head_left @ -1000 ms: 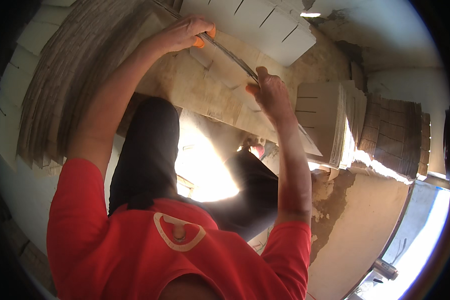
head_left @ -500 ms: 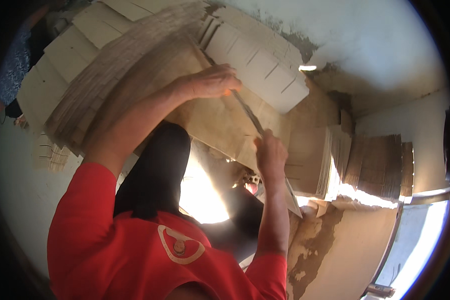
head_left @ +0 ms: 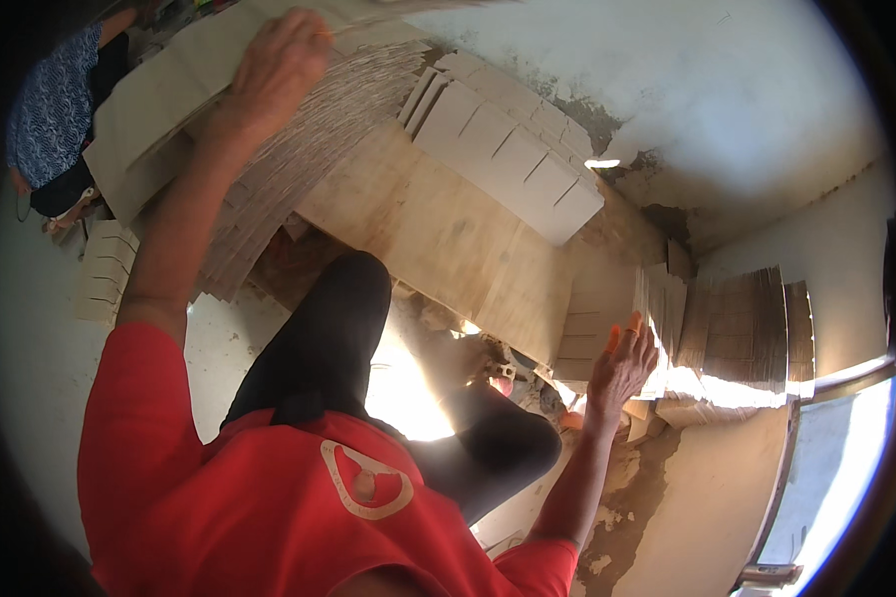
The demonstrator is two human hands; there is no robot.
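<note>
My left hand (head_left: 284, 65) is raised at the upper left, above a tall stack of cardboard sheets (head_left: 304, 149). Its fingers are closed around the edge of a cardboard sheet (head_left: 418, 12), which is blurred and partly out of the picture at the top. Over on the right, my right hand (head_left: 622, 368) is held up with its fingers apart and nothing in them. It is nearest to a pile of slotted cardboard (head_left: 597, 323) at the right end of a wooden board (head_left: 448, 249).
Pale slotted cardboard pieces (head_left: 508, 149) are stacked at the board's back edge, by the stained wall (head_left: 687, 90). Further right stand more cardboard bundles (head_left: 737, 318) in strong sunlight. Someone in blue patterned clothing (head_left: 50, 119) is at the far left. My knees are below the board's front edge.
Both hands were gripping a long cardboard edge over the board. My left hand has since swung up and left; my right hand has let go and moved right and down.
</note>
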